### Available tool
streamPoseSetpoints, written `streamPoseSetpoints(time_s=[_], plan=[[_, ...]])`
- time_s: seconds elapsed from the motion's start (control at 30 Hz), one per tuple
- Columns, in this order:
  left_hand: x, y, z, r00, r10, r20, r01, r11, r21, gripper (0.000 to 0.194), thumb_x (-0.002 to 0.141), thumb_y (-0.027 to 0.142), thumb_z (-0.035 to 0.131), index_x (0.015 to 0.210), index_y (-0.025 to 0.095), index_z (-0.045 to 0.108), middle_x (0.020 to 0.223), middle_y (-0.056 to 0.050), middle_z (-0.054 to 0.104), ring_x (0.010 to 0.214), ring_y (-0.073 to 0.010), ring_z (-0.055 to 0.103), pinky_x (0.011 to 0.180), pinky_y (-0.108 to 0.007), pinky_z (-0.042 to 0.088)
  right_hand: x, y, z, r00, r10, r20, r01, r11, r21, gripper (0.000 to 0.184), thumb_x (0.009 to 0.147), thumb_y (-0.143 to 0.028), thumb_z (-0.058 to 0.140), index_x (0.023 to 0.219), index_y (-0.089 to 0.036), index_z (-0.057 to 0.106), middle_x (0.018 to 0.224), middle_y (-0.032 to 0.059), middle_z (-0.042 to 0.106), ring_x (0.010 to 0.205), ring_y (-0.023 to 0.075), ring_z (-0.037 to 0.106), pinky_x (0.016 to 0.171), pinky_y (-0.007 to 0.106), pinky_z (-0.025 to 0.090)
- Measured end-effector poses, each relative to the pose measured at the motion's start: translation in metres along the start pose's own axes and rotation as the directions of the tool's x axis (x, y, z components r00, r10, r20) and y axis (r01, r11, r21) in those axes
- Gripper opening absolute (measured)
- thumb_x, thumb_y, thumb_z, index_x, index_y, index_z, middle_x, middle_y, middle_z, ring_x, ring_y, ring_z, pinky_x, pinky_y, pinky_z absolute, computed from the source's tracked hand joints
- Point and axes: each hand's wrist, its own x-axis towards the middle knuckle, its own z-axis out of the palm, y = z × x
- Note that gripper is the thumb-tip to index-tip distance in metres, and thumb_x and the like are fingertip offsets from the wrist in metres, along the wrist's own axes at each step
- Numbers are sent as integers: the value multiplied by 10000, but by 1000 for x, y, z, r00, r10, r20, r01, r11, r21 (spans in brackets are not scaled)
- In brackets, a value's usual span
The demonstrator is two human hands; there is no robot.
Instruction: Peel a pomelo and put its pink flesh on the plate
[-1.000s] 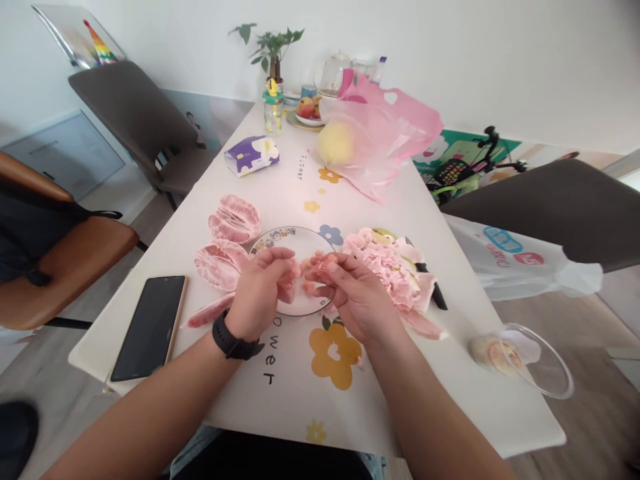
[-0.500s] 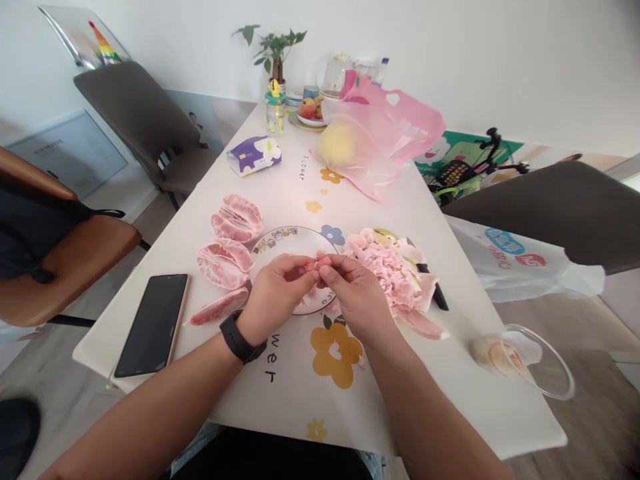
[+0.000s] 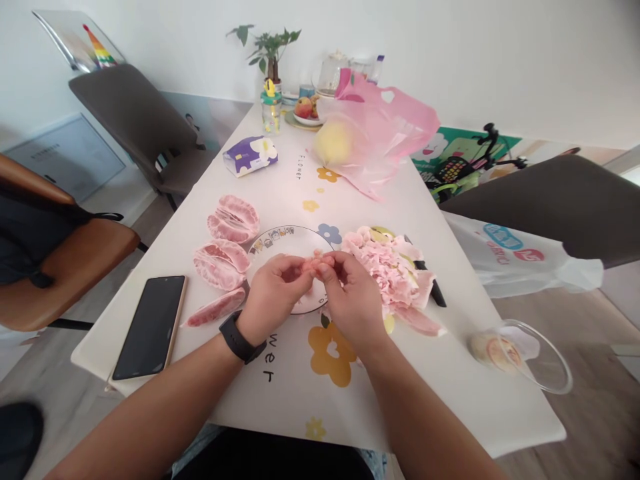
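Over a white plate (image 3: 273, 250) with a cartoon rim, my left hand (image 3: 277, 293) and my right hand (image 3: 353, 290) meet, fingertips pinched on a small piece of pink pomelo flesh (image 3: 311, 265). My fingers partly cover the piece. Left of the plate lie two big peeled pomelo chunks, the rear one (image 3: 233, 219) and the nearer one (image 3: 221, 264), and a single pomelo segment (image 3: 216, 308). A heap of pomelo peel and membrane (image 3: 385, 273) is beside my right hand, with a black-handled tool (image 3: 436, 290) partly under it.
A phone (image 3: 150, 327) lies at the left edge and a clear container (image 3: 520, 357) at the right edge. Farther back are a tissue pack (image 3: 250, 155), a pink plastic bag (image 3: 385, 127) with a yellow fruit (image 3: 334, 141), a jar (image 3: 271, 113) and a potted plant (image 3: 273, 53).
My fingers have shifted slightly around the pomelo piece, and more of its pink flesh shows above them. The whole view has moved a little; the other things stay put.
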Motion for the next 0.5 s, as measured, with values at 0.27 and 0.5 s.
streamPoseSetpoints(time_s=[0.27, 0.5], plan=[[11, 1, -12, 987, -146, 62, 156, 964, -215, 328, 802, 501, 790, 793, 181, 717, 575, 24, 560, 439, -84, 451, 396, -213, 377, 13, 5, -11, 992, -108, 71, 119, 978, -173, 160, 998, -375, 593, 1071, -258, 675, 1068, 69, 738, 996, 267, 676, 909, 445, 517], [17, 1, -14, 967, -247, 67, 256, 943, -213, 356, 872, 519, 711, 958, 178, 764, 709, -28, 661, 504, -113, 553, 401, -219, 392, 18, 25, -3, 946, -298, 127, 324, 854, -407, 380, 1008, -253, 471, 1339, -209, 651, 1430, 149, 637, 1368, 327, 551, 1152, 552, 438]])
